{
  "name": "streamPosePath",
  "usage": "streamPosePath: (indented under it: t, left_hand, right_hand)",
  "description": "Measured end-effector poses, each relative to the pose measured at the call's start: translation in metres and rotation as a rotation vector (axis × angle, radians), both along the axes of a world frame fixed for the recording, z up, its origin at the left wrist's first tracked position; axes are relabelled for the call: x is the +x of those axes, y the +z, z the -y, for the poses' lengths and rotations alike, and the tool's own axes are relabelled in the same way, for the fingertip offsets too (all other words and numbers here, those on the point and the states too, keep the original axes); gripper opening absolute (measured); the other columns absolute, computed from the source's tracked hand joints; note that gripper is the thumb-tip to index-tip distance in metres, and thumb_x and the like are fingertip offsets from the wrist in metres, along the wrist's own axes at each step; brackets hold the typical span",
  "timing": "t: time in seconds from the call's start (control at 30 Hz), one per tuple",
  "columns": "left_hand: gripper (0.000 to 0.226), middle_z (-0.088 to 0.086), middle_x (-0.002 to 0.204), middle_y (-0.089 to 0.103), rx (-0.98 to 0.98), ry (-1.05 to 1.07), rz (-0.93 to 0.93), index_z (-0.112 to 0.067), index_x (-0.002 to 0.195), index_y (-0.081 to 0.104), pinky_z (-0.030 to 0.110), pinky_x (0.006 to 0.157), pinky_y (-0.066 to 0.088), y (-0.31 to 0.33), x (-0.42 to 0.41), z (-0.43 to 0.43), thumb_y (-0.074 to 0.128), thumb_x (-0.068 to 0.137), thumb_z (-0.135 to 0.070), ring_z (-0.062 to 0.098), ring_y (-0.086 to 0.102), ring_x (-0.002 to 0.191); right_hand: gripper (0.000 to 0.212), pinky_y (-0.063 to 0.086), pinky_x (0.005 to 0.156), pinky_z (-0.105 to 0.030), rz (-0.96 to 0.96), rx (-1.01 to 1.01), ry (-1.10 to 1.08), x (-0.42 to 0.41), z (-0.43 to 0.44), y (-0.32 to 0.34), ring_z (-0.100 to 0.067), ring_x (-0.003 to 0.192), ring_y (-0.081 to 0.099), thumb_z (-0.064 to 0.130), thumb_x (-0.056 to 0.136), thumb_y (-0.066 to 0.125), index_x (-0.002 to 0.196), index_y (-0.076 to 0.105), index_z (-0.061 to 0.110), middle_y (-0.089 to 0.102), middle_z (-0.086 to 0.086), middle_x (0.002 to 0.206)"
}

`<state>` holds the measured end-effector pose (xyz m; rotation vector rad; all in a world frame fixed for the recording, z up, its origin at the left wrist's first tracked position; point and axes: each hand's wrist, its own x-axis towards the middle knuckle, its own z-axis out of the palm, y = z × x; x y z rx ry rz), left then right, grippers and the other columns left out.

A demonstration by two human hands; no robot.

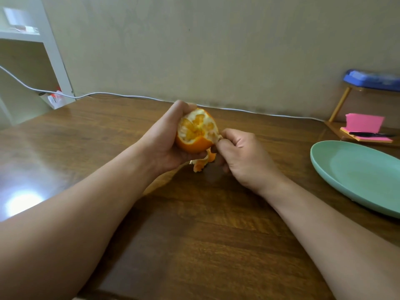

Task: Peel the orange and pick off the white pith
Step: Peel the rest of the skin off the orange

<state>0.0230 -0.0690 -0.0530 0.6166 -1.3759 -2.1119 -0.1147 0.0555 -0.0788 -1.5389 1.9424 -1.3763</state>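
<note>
The right grip (242, 152) pinches the dangling peel strip (202, 162) while the left grip (164, 144) curls round the half-peeled orange (195, 131), held above the worktop (194, 234) toward its far edge; a hard tug could snap the strip short or burst segments.

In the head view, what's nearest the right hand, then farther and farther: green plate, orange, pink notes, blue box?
From the right hand, pinching peel:
1. orange: just left, held by the left hand
2. green plate: on the table, to the right
3. pink notes: behind the plate, farther back
4. blue box: raised on a stand, far right
</note>
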Motion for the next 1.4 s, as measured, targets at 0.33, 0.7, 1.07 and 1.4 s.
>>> streamPosePath:
  t: [0.33, 0.7, 1.07, 1.4]
  left_hand:
    - [0.057, 0.017, 0.109, 0.072, 0.385, -0.053, -0.159, -0.010, 0.120, 0.067, 0.033, 0.054, 0.062, -0.004, 0.016, 0.031, 0.051, 0.094, -0.058, 0.034, 0.074, 0.085]
    - [0.038, 0.021, 0.105, 0.072, 0.148, 0.138, -0.035, -0.005, 0.117, 0.066, 0.051, 0.076, 0.062, -0.008, -0.002, 0.024, 0.060, 0.093, -0.033, 0.043, 0.072, 0.100]
    - [0.031, 0.013, 0.092, 0.072, -0.084, 0.136, -0.133, -0.008, 0.109, 0.069, 0.039, 0.076, 0.060, -0.004, -0.008, 0.007, 0.055, 0.106, -0.035, 0.027, 0.073, 0.084]
    - [0.037, 0.016, 0.108, 0.075, -0.253, 0.128, 0.034, -0.004, 0.122, 0.072, 0.055, 0.100, 0.058, -0.004, -0.007, -0.001, 0.056, 0.107, -0.034, 0.032, 0.073, 0.100]
  right_hand:
    - [0.032, 0.032, 0.046, -0.026, 0.467, 0.090, 0.234, -0.015, -0.005, 0.003, -0.015, 0.057, 0.052, 0.017, 0.113, 0.040, 0.094, 0.066, 0.013, 0.064, -0.006, 0.073]
    - [0.026, 0.046, 0.057, -0.012, -0.221, 0.159, -0.015, 0.000, 0.004, -0.005, -0.001, 0.073, 0.065, 0.033, 0.105, 0.066, 0.129, 0.068, 0.042, 0.071, 0.016, 0.088]
    - [0.024, 0.052, 0.062, -0.029, 0.129, 0.068, -0.008, 0.007, 0.005, -0.005, -0.010, 0.074, 0.073, 0.056, 0.104, 0.057, 0.109, 0.066, 0.034, 0.079, 0.007, 0.095]
    - [0.025, 0.062, 0.067, -0.051, -0.152, 0.055, -0.098, 0.003, -0.006, 0.006, -0.017, 0.072, 0.074, 0.043, 0.105, 0.057, 0.094, 0.068, 0.023, 0.076, 0.001, 0.083]
